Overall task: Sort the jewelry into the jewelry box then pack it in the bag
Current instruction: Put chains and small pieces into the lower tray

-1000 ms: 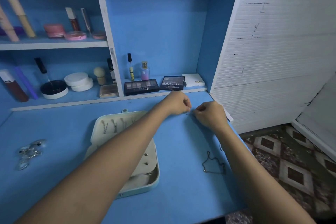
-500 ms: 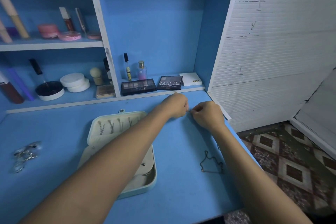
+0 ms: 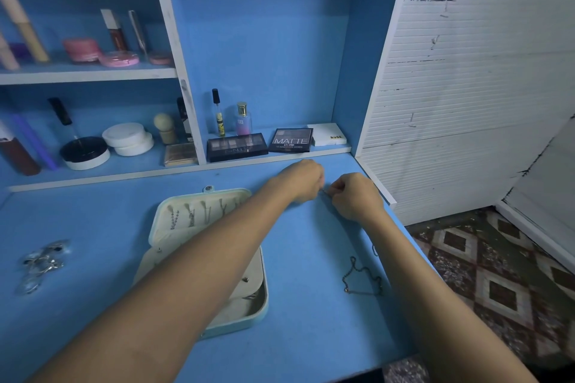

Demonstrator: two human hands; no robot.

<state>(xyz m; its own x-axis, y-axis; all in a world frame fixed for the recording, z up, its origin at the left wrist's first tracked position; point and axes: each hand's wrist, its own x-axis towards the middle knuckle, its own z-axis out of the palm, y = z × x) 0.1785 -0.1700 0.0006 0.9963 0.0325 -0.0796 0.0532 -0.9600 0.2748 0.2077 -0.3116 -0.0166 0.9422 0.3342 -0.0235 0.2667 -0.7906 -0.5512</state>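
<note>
Both hands [image 3: 334, 188] pinch a tiny jewelry piece [image 3: 325, 192], barely discernible between fingertips

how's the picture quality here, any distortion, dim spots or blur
Head view: wide-angle bending curves the shelf edges and stretches both forearms; light is dim with a blue cast and dark corners; the silver jewelry pile at the left edge looks smeared; the tiny piece pinched between the left hand and right hand is too small to make out.
</note>
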